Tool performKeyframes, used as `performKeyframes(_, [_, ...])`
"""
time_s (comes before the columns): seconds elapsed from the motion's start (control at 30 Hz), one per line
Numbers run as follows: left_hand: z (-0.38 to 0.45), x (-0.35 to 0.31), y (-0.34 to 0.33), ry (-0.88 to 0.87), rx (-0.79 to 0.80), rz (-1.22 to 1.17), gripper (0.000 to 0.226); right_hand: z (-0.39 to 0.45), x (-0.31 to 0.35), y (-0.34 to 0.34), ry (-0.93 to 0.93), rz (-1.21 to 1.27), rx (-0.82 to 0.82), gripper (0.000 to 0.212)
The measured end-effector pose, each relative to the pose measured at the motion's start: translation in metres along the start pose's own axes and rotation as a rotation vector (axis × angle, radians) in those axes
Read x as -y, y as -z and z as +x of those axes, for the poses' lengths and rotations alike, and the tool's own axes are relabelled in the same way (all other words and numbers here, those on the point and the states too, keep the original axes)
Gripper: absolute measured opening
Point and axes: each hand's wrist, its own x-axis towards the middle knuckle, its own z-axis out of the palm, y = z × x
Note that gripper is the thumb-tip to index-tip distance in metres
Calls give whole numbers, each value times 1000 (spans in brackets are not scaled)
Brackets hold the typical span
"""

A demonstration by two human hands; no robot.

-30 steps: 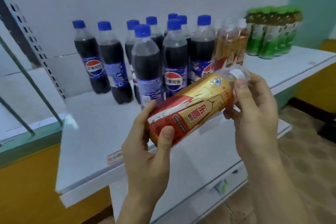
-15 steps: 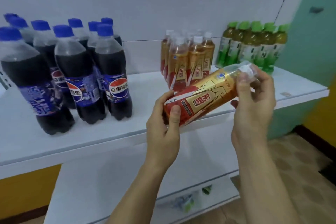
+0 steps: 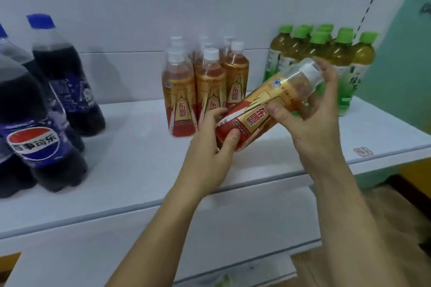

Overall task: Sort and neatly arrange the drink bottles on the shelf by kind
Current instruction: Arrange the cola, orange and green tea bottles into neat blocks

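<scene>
A gold-and-red energy drink bottle [image 3: 258, 114] with a clear cap lies tilted between both hands, cap up to the right, above the white shelf [image 3: 144, 170]. My left hand [image 3: 210, 147] grips its red base. My right hand [image 3: 312, 109] holds its upper half, fingers round the neck and thumb on the label. Just behind stands a cluster of several bottles of the same drink [image 3: 205, 86]. Several green-capped tea bottles [image 3: 326, 58] stand at the back right. Dark cola bottles [image 3: 39, 123] with blue labels crowd the left.
A white back panel rises behind the shelf. A lower white shelf [image 3: 163, 251] juts out below the hands. A small red price tag [image 3: 362, 152] sits on the shelf's front edge at the right. A green wall [image 3: 405, 77] borders the right side, tiled floor beneath.
The view has swung right and closer: cola bottles slid to the left edge, the gold bottles now stand right behind the held one. Both hands have carried the bottle over the shelf towards that cluster.
</scene>
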Motion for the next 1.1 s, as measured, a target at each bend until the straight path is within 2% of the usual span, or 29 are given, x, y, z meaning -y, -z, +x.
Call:
performKeyframes(0.07, [10, -1, -10, 108, 124, 45, 55, 25, -5, 6, 60, -107, 84, 86])
performKeyframes(0.13, [17, -3, -24, 167, 122, 128, 65, 51, -12, 9, 83, -180, 186, 86])
performKeyframes(0.23, [31, -6, -44, 186, -80, 448, 64, 84, -29, 7, 36, -170, 358, 88])
performKeyframes(0.3, [33, -7, -57, 226, -218, 633, 52, 99, -39, 3, 21, -182, 462, 89])
performKeyframes(0.4, [34, -7, -68, 281, -374, 680, 32, 112, -53, -1, 45, -177, 576, 89])
performKeyframes(0.47, [37, -3, -68, 276, -370, 676, 25, 118, -59, -5, 83, -186, 598, 87])
performKeyframes(0.53, [38, -2, -69, 230, -260, 755, 20, 122, -64, -9, 110, -193, 603, 87])
performKeyframes(0.63, [38, 3, -75, 163, -109, 923, 33, 128, -72, -9, 176, -236, 566, 90])
performKeyframes(0.73, [40, 10, -76, 169, -102, 929, 37, 127, -82, -6, 220, -275, 550, 97])
performKeyframes(0.83, [41, 13, -75, 181, -102, 933, 38, 119, -89, -8, 186, -181, 563, 100])
performKeyframes(1.0, [44, 10, -74, 225, -108, 922, 36, 99, -96, 0, 92, -162, 592, 110])
performKeyframes(1.1, [44, 8, -75, 222, -126, 928, 31, 79, -89, 15, 98, -141, 548, 95])
